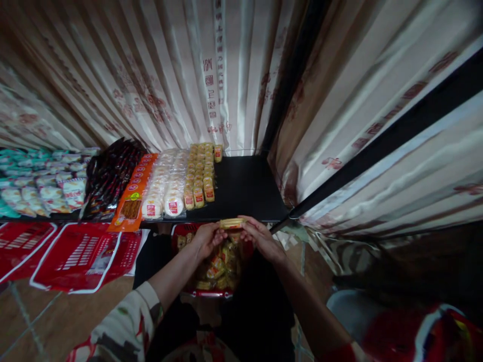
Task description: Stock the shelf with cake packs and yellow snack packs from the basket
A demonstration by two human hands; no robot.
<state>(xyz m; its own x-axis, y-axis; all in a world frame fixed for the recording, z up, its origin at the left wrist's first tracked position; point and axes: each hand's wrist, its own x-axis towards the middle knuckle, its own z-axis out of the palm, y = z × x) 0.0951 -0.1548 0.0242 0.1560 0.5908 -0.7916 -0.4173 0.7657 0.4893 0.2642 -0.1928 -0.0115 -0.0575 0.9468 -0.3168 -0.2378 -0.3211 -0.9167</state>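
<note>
Pinches an oblong yellow plastic-wrapped pack (pixel 231 223) by its ends in left hand (pixel 207 238) and right hand (pixel 261 238), over a red plastic basket (pixel 213 294) of similar packs (pixel 222 266), seemingly to keep it level.

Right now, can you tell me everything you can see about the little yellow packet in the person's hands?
The yellow packet is small and longish, with pale stripes along it and a wrapper that looks like thin plastic. It lies sideways, held between the left hand and the right hand, above a red basket of similar packets. It's too blurry to read any print or tell if it's sealed.
</note>
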